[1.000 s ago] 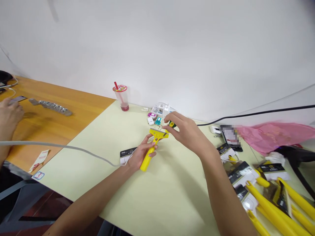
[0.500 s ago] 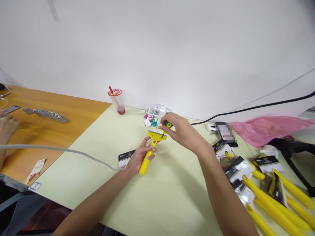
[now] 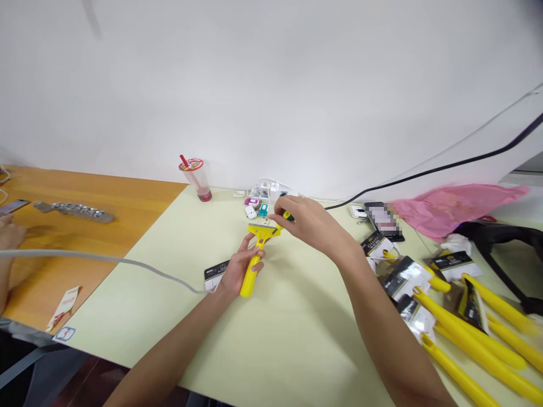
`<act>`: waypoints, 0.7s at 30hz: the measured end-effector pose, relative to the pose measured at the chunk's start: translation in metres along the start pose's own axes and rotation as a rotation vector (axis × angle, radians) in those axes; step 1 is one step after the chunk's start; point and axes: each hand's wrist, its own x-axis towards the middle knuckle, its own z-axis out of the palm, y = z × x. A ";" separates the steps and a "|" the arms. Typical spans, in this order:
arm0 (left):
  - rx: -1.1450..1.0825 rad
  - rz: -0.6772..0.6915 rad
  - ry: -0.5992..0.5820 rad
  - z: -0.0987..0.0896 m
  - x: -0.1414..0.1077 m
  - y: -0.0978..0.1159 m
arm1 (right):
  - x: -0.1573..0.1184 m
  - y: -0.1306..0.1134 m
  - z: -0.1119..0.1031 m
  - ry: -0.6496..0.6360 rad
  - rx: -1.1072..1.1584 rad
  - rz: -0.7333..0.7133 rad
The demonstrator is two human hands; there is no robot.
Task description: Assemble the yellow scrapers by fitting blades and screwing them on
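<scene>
A yellow scraper (image 3: 249, 280) with a wide flat head is in my left hand (image 3: 236, 272), whose fingers wrap round its handle. The head points away from me, towards the wall. My right hand (image 3: 306, 221) is closed on a small screwdriver (image 3: 289, 216) with a green and yellow handle, mostly hidden by the fingers. Its tip comes down at the right end of the scraper's head; whether it sits in a screw I cannot make out. Beside my left wrist lies a black and white packet (image 3: 215, 276) on the pale table (image 3: 280, 350).
Several yellow handles (image 3: 466, 333) and packets (image 3: 407, 277) lie at the right, near a phone (image 3: 384, 220) and a pink bag (image 3: 458, 209). A drink cup (image 3: 198, 181) and a power strip (image 3: 271, 190) stand by the wall. Another person's hand (image 3: 11, 233) is at far left.
The view has shifted slightly. Both hands keep their hold on the scraper and screwdriver, and the right hand's fingers have turned a little round the screwdriver handle.
</scene>
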 end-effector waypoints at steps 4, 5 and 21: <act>-0.002 0.002 0.005 -0.003 0.002 -0.002 | -0.004 -0.003 0.000 -0.009 -0.051 0.016; -0.006 0.004 0.013 -0.003 0.002 -0.002 | -0.006 -0.004 0.000 -0.030 -0.042 0.005; -0.011 0.005 0.051 -0.001 0.003 -0.002 | -0.005 0.002 0.007 -0.033 -0.056 -0.031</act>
